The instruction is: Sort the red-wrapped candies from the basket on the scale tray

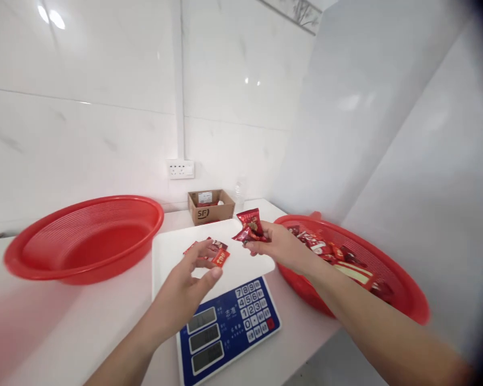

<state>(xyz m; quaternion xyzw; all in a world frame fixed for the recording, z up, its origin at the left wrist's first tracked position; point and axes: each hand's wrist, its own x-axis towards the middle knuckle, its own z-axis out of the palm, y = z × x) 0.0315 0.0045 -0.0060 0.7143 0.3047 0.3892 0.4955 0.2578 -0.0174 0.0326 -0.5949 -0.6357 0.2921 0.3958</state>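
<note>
My right hand (285, 247) pinches red, shiny snack packets (250, 224) above the white pan of a digital scale (169, 246). The number held looks like two, though overlap makes it hard to tell. My left hand (185, 289) is over the left part of the pan, fingers apart. Close to its fingertips, several small red and dark wrapped snacks (221, 258) lie on the pan; whether the fingers touch them I cannot tell. The scale's blue panel (227, 335) with keypad and displays faces me, partly covered by my left hand.
To the right, a red plastic basket (416, 300) holds many wrapped snacks, partly behind my right forearm. Another red basket (82, 276) stands left. Behind the scale are a small cardboard box (215, 215) and a clear bottle (240, 192), near a wall socket (181, 169).
</note>
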